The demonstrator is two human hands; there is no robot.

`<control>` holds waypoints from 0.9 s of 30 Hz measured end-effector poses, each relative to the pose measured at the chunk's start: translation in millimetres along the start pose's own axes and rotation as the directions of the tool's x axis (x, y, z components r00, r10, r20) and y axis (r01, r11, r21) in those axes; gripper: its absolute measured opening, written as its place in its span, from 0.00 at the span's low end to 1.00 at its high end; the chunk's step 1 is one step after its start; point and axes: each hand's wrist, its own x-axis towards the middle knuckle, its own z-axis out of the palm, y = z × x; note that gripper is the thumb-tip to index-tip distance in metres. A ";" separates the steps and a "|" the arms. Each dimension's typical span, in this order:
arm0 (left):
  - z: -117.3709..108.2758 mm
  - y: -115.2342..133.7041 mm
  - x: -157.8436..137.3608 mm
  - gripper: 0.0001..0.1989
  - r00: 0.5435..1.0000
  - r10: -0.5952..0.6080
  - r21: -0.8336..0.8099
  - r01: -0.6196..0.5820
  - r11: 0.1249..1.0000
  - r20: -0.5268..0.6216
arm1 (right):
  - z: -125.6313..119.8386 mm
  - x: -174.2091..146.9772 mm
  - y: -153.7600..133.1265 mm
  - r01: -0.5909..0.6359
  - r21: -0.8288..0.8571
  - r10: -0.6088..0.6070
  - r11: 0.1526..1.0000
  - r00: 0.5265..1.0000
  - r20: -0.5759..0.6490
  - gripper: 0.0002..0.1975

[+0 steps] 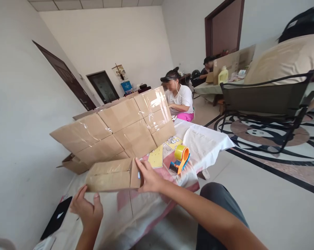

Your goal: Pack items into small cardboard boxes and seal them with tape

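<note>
A small cardboard box (110,175) with clear tape along its top is tilted over the cloth-covered table. My right hand (149,176) grips its right end, fingers over the end's upper edge. At the box's near left corner is my left hand (87,208), its thumb apart from the fingers and the fingertips at the corner; it does not wrap round the box. To the right of the box, an orange and blue tape dispenser (183,159) with a yellowish roll stands on the table.
A taped cardboard partition (130,125) stands across the table behind the box. Yellow printed sheets (156,157) lie before it. A black flat device (56,217) rests at the left edge. Beyond the partition sits a person (181,99); a folding chair (263,100) is at right.
</note>
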 end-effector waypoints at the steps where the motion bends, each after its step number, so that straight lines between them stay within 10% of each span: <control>1: 1.7 1.6 -0.6 0.30 1.000 -0.002 -0.023 0.002 1.000 0.000 | -20.3 -3.9 -4.8 0.005 -0.036 -0.007 0.999 0.998 -0.056 0.75; 4: 11.9 8.8 -4.1 0.29 0.998 0.006 -0.089 0.000 0.996 0.062 | -91.1 -23.1 -13.1 -0.102 -0.164 0.041 0.981 0.939 -0.341 0.71; 8: 35.7 18.6 -15.8 0.27 0.976 0.025 -0.203 0.020 0.979 0.215 | -182.4 -66.9 1.4 -0.369 -0.236 0.107 0.899 0.708 -0.698 0.66; 14: 66.0 33.9 -42.3 0.23 0.781 0.203 -0.228 -0.079 0.970 0.590 | -244.9 -130.8 58.9 -0.744 -0.114 0.303 0.658 0.401 -0.865 0.69; 18: 72.4 43.2 -56.5 0.24 0.686 0.263 -0.207 -0.165 0.964 0.679 | -243.5 -133.1 86.2 -0.809 -0.145 0.361 0.569 0.404 -0.841 0.66; 27: 78.6 44.6 -59.2 0.22 0.689 0.261 -0.174 -0.195 0.965 0.676 | -239.4 -54.1 136.9 -0.850 -0.197 0.331 0.489 0.390 -0.859 0.64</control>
